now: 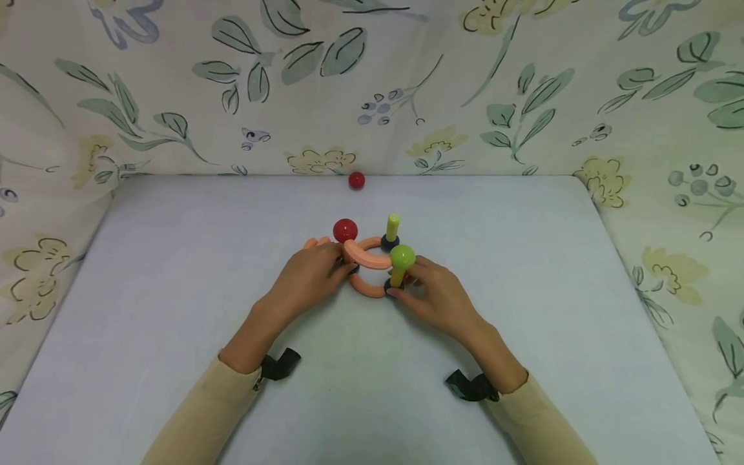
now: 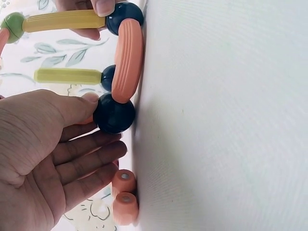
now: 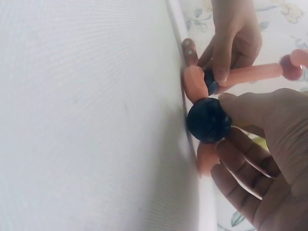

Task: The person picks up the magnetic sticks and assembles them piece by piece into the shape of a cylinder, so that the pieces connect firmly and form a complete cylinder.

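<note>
- Ball-and-rod structure: its orange ring [image 1: 367, 290] lies on the white table [image 1: 523, 271], between the two hands.
- Left hand [image 1: 308, 274]: thumb and finger pinch the left dark ball [image 2: 114, 114]. Uneven pressure here could tilt the orange rod [image 3: 252, 74] and its red ball [image 1: 345, 230].
- Right hand [image 1: 438, 294]: pinches the right dark ball [image 3: 209, 121], below the yellow rod [image 2: 65, 20]. A twist could swing the green ball [image 1: 402, 257] sideways.
- Orange arch [image 1: 367, 259]: meets the green ball; its left end is poorly shown, but appears to reach the red ball. Spreading the hands might pull a joint apart.
- Yellow-green rod [image 1: 392, 227]: upright, unheld; a jolt to the ring could topple it.
- Loose orange pieces [image 2: 125, 210]: beside the left fingers, which could knock them if they straightened.
</note>
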Motion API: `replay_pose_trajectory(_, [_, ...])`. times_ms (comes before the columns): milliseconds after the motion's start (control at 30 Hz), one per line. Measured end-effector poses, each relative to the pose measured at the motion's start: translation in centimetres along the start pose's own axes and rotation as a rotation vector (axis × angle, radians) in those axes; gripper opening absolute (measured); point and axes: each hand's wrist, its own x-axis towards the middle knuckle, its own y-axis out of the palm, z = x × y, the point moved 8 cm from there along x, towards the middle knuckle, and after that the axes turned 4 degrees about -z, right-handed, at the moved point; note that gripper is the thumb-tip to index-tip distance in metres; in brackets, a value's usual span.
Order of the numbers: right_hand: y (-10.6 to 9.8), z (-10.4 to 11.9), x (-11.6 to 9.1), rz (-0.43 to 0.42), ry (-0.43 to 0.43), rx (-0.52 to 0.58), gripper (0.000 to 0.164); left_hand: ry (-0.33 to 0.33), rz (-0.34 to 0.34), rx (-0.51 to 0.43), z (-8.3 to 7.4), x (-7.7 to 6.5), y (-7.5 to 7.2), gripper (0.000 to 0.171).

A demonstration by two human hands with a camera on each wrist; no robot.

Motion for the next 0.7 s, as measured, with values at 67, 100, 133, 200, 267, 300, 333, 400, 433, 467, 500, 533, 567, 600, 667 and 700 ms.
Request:
replay_pose_trajectory(67, [0.0, 0.0, 0.0, 0.004, -0.002, -0.007, 0.021, 0.0, -0.004, -0.001, 0.0, 0.0, 0.0, 0.017])
replay_pose_trajectory(100, [0.0, 0.0, 0.0, 0.004, -0.003, -0.01, 0.021, 0.001, -0.007, -0.001, 0.0, 0.0, 0.0, 0.017])
replay_pose_trajectory(133, [0.0, 0.0, 0.0, 0.004, -0.005, -0.012, 0.021, 0.0, -0.011, -0.003, 0.0, 0.0, -0.1, 0.018])
replay_pose_trajectory(200, [0.0, 0.0, 0.0, 0.002, -0.008, -0.018, 0.021, -0.003, -0.02, -0.007, 0.1, 0.0, -0.1, 0.017])
replay_pose_trajectory(267, [0.1, 0.0, 0.0, 0.004, -0.01, -0.019, 0.021, -0.005, -0.024, -0.01, 0.2, -0.1, -0.1, 0.017])
replay_pose_trajectory(300, [0.1, 0.0, 0.0, 0.009, -0.012, -0.019, 0.022, -0.008, -0.027, -0.01, 0.2, -0.1, -0.1, 0.017])
replay_pose_trajectory(333, [0.2, -0.1, 0.0, 0.019, -0.013, -0.018, 0.023, -0.011, -0.027, -0.011, 0.2, -0.1, -0.2, 0.016])
replay_pose_trajectory(400, [0.2, -0.2, 0.0, 0.049, -0.016, -0.01, 0.025, -0.014, -0.031, -0.008, 0.3, -0.1, -0.2, 0.015])
replay_pose_trajectory(433, [0.1, -0.3, 0.1, 0.067, -0.017, -0.004, 0.027, -0.015, -0.032, -0.009, 0.3, -0.1, -0.1, 0.016])
replay_pose_trajectory(467, [0.0, -0.4, 0.1, 0.085, -0.017, 0.004, 0.03, -0.014, -0.035, -0.012, 0.3, -0.1, -0.1, 0.016])
replay_pose_trajectory(500, [-0.2, -0.5, 0.1, 0.102, -0.017, 0.013, 0.031, -0.015, -0.036, -0.013, 0.3, 0.0, -0.1, 0.016])
replay_pose_trajectory(533, [-0.4, -0.7, 0.1, 0.119, -0.015, 0.021, 0.032, -0.018, -0.033, -0.016, 0.3, 0.0, 0.0, 0.016])
replay_pose_trajectory(567, [-0.7, -0.9, 0.2, 0.133, -0.018, 0.027, 0.032, -0.02, -0.029, -0.016, 0.3, 0.0, 0.1, 0.017])
replay_pose_trajectory(600, [-1.0, -1.0, 0.2, 0.146, -0.021, 0.034, 0.033, -0.024, -0.026, -0.019, 0.3, -0.1, 0.2, 0.016])
replay_pose_trajectory(667, [-1.7, -1.4, 0.6, 0.153, -0.031, 0.03, 0.03, -0.03, -0.018, -0.025, 0.3, 0.1, 0.2, 0.016])
replay_pose_trajectory(700, [-2.0, -1.6, 0.9, 0.149, -0.037, 0.025, 0.029, -0.035, -0.014, -0.024, 0.3, 0.1, 0.2, 0.016])
